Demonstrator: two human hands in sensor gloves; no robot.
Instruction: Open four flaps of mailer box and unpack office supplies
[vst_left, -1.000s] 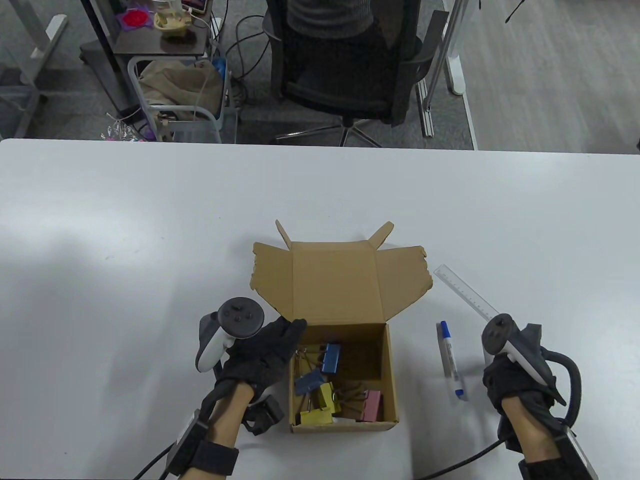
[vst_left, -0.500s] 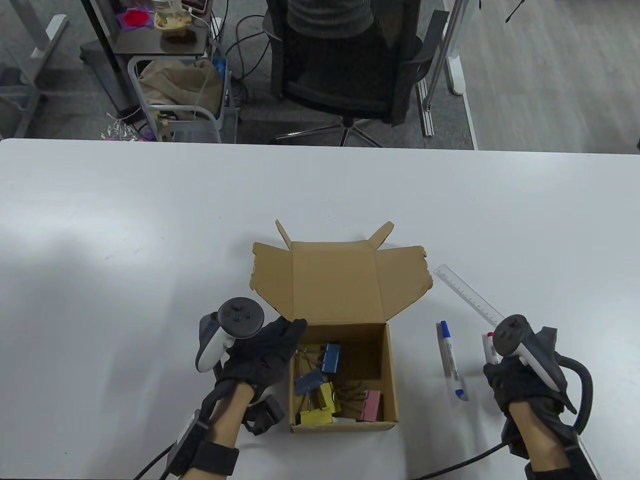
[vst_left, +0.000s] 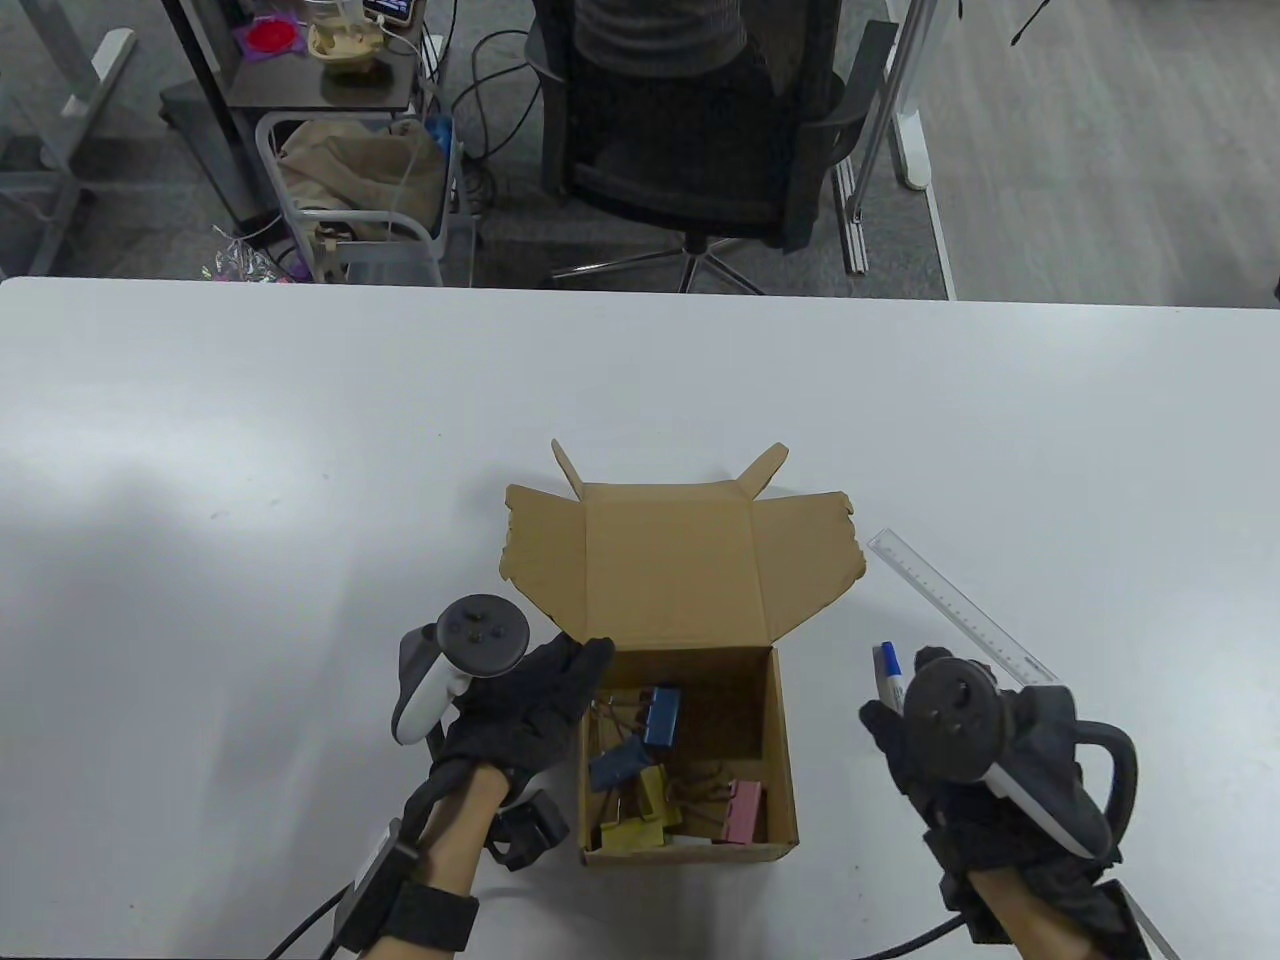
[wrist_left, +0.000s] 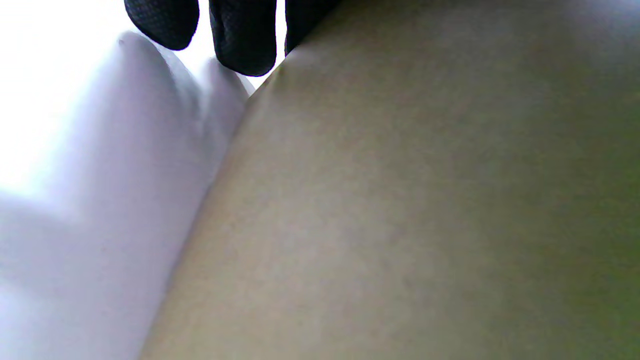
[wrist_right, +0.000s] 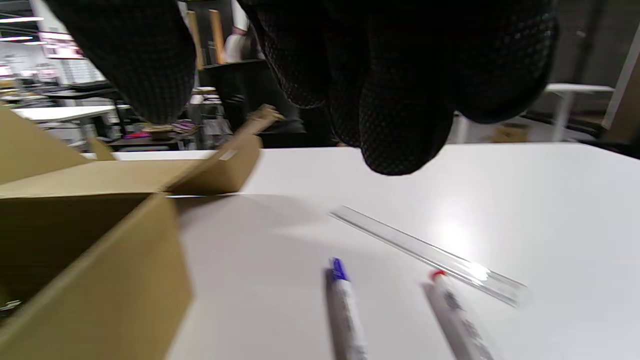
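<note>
The brown mailer box (vst_left: 785, 740) stands with its lid and flaps folded out. Blue (vst_left: 660, 715), yellow (vst_left: 640, 805) and pink (vst_left: 742, 810) binder clips lie inside. My left hand (vst_left: 545, 695) rests with straight fingers against the box's left wall (wrist_left: 400, 200); its fingertips (wrist_left: 242, 35) hang beside the cardboard. My right hand (vst_left: 905, 725) hovers to the right of the box, its fingers (wrist_right: 400, 100) loosely curled and holding nothing. Below it lie a blue-capped marker (wrist_right: 345, 305), a red-capped marker (wrist_right: 455, 310) and a clear ruler (vst_left: 950, 600).
The white table (vst_left: 300, 450) stretches wide to the left and behind the box. Beyond its far edge a person sits in a black office chair (vst_left: 690, 110), and a trolley with a bag (vst_left: 350, 170) stands at the back left.
My right hand has moved left towards the box and now covers part of the blue marker. The red marker it was over stays on the table. The left hand has not moved.
</note>
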